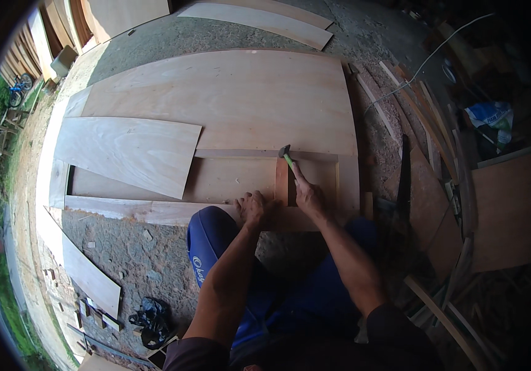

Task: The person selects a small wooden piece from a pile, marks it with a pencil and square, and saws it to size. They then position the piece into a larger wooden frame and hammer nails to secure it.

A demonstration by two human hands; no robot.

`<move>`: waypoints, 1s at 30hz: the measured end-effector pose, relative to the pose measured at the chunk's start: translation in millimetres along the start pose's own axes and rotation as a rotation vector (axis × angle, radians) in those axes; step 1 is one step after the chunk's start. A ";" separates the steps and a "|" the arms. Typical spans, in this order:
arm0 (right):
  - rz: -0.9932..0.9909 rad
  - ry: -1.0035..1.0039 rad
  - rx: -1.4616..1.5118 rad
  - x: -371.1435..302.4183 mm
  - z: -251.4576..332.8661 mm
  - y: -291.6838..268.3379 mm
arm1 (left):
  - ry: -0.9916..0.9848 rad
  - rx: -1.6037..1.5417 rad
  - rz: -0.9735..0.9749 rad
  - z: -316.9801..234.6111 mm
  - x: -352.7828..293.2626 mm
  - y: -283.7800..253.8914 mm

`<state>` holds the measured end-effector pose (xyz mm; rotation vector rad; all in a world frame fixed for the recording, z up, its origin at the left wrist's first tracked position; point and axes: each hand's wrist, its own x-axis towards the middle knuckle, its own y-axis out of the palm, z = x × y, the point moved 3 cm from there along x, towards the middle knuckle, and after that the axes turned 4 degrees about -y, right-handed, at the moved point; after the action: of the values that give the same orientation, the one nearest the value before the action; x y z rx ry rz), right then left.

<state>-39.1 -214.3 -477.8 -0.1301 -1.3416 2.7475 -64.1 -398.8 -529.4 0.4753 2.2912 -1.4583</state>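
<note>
Across rough ground [154,238], loose plywood [130,153] overlaps the frame [117,208]; right fingers [303,187] grip a hammer [288,159], left fingers [247,200] spread.

A short run of pale, rounded lettering [198,267] is showing on the outer side of the left leg of the person's blue trousers [211,230], its first letter standing larger than the rest. Farther off to the right, a blue, white and green bag [491,117] is bearing pale print on its blue part, too small and blurred for reading.
</note>
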 end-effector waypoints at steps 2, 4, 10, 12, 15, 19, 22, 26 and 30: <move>0.039 0.032 -0.028 2.1 5.7 -5.9 | -0.025 0.001 -0.018 4.5 -4.4 0.1; -0.081 -0.055 0.053 0.5 12.5 -5.3 | -0.036 -0.021 -0.011 6.2 -3.4 -4.0; -0.036 -0.012 -0.015 6.4 -7.7 11.2 | 0.000 -0.015 -0.004 2.5 3.4 -3.1; -0.170 -0.119 0.023 5.1 -23.6 9.8 | 0.023 -0.017 0.006 -7.4 1.2 -1.5; -0.121 0.233 0.446 -23.0 6.1 -8.5 | 0.015 0.024 0.014 2.3 -0.5 -12.1; -0.135 0.414 1.070 -73.4 19.0 -44.1 | 0.047 0.093 0.071 0.4 0.0 -13.1; -0.211 0.510 1.099 -87.3 1.9 -61.2 | 0.045 0.158 0.085 -6.5 1.4 -12.8; -0.274 0.560 1.128 -78.2 -15.7 -78.9 | 0.037 0.224 0.065 -10.0 3.9 -14.2; -0.299 0.532 1.131 -68.8 -23.5 -92.2 | -0.033 0.223 0.139 0.5 12.6 -15.0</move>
<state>35.2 -147.0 -416.6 -0.4640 0.3384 2.4906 -82.1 -404.4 -524.0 0.6546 2.0352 -1.6457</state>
